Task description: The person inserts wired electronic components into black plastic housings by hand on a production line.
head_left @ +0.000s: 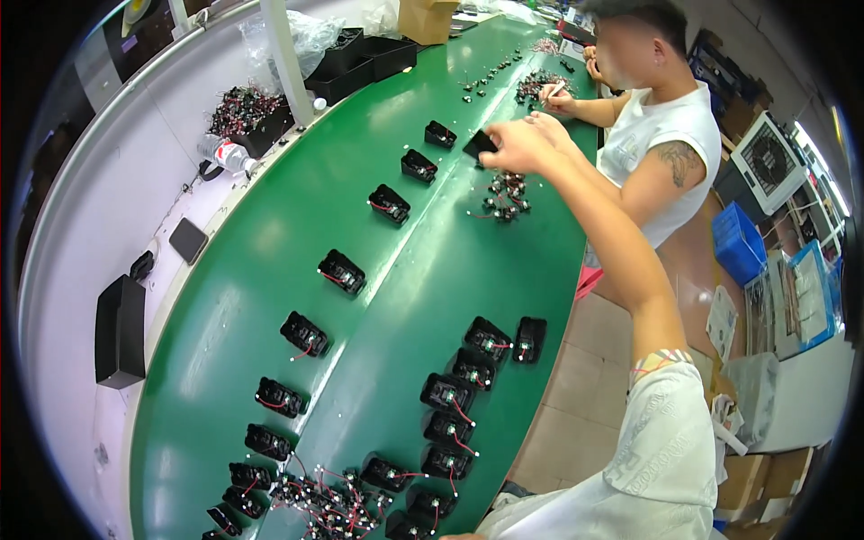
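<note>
My right arm reaches far across the green table, and my right hand is closed on the edge of a black plastic housing. Just below that hand lies a small pile of wired parts. To its left, a spaced line of open black housings runs toward me, several with red wires. Nearer on the right, more housings sit in a cluster with wires trailing out. At the lower edge, only a sliver of skin, apparently my left hand, shows; its fingers are hidden.
A co-worker in a white sleeveless top sits at the right edge, hands over the table. A heap of wired parts lies near me. On the left ledge are a black box, a phone and a bottle. A blue crate stands right.
</note>
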Available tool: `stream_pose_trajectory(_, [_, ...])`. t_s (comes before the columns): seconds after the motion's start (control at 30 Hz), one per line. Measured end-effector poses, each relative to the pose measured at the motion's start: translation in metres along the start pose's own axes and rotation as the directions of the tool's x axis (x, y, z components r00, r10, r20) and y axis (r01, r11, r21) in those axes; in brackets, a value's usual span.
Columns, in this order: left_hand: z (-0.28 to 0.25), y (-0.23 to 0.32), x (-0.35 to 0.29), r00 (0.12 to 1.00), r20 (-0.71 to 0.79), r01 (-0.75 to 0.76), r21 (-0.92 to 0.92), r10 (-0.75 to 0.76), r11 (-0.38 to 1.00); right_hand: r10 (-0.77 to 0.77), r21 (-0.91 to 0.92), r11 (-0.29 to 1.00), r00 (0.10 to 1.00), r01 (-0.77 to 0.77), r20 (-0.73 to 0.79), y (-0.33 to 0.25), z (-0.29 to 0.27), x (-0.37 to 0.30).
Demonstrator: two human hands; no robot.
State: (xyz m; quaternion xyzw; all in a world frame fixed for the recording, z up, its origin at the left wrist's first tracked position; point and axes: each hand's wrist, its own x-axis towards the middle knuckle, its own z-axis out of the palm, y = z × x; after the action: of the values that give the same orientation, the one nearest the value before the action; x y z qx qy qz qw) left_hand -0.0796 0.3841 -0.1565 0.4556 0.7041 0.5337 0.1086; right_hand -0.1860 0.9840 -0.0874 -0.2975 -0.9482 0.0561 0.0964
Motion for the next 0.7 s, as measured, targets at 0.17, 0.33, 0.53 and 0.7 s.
stream_pose_trajectory(0.17, [-0.003,-0.005,-0.020,0.935,0.283,0.174,0.159,-0.214,0.972,0.104,-0.073,0.990,0.969,-0.123,-0.224,0.080,0.040,0.100])
stream_pose_trajectory(0.33, [0.030,-0.071,-0.108,0.872,0.425,0.280,-0.027,-0.242,0.960,0.222,-0.063,0.967,0.936,-0.248,-0.273,0.097,0.077,0.141])
stream_pose_trajectory(0.53, [0.032,-0.060,-0.129,0.513,0.629,0.716,0.061,-0.584,0.695,0.270,-0.082,0.952,0.937,-0.294,-0.222,0.099,0.099,0.171])
stream_pose_trajectory(0.7, [0.074,-0.090,-0.208,0.231,0.721,0.930,0.035,-0.653,0.367,0.309,-0.046,0.946,0.935,-0.321,-0.172,0.097,0.104,0.180])
